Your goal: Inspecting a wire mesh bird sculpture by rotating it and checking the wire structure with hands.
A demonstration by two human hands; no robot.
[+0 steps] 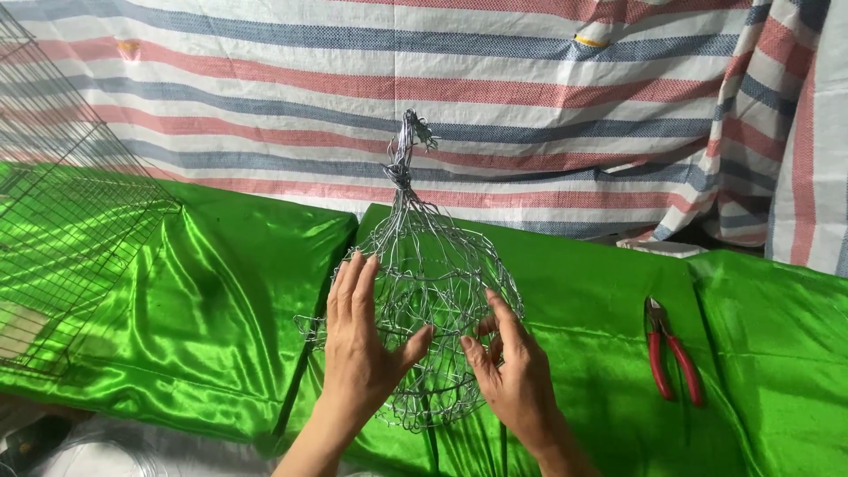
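A rounded basket-like form of thin silver wire stands on the green satin cloth, its strands gathered into a twisted bundle at the top. My left hand presses flat against its left side, fingers spread upward, thumb hooked into the mesh. On the lower right side, my right hand cups the wire, with thumb and fingers pinching strands. Both hands hold the wire form upright between them.
Red-handled pliers lie on the green cloth to the right. A dark wire grid panel leans at the left. A striped red, blue and white woven tarp hangs behind. Pale plastic shows at the bottom left.
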